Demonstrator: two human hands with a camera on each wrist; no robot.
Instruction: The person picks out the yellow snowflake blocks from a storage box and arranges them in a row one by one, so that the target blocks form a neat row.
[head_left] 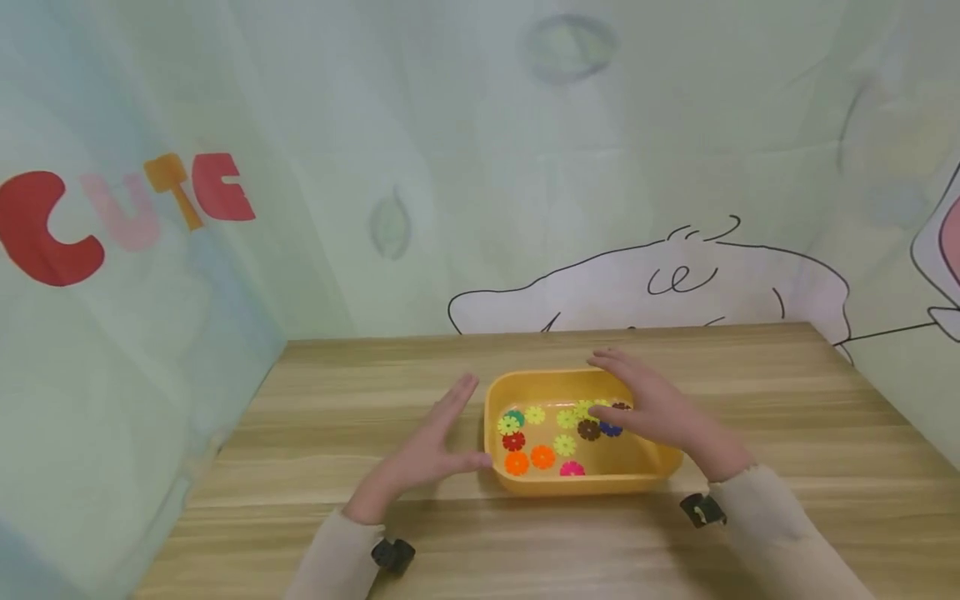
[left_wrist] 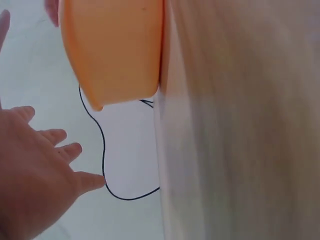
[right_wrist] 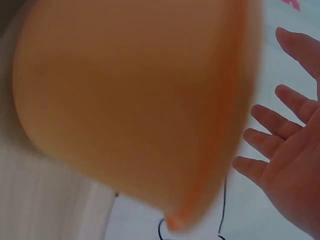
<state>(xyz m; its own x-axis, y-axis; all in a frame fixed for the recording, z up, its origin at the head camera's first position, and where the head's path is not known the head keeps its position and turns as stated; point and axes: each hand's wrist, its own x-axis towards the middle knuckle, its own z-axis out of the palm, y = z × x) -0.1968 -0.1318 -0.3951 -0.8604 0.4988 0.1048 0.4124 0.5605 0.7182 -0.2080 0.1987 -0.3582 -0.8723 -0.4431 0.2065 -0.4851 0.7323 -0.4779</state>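
Observation:
A yellow-orange plastic basket (head_left: 600, 483) stands on the table, and its outer wall fills much of both wrist views. Inside lie several small notched flower-shaped discs, among them an orange disc (head_left: 542, 457), a red disc (head_left: 513, 441), a brown disc (head_left: 588, 430) and a pink disc (head_left: 572, 469). My left hand (head_left: 420, 454) is spread beside the basket's left side, thumb close to the rim; whether it touches cannot be told. Over the right part of the basket hovers my right hand (head_left: 660, 408), fingers extended and apart, holding nothing, as the right wrist view also shows.
The wood-grain table (head_left: 360, 392) extends around the basket on all sides. Behind it hangs a pale printed cloth (head_left: 450, 167) with a line-drawn figure and colourful letters. Each sleeve has a small dark device (head_left: 393, 555) at the wrist.

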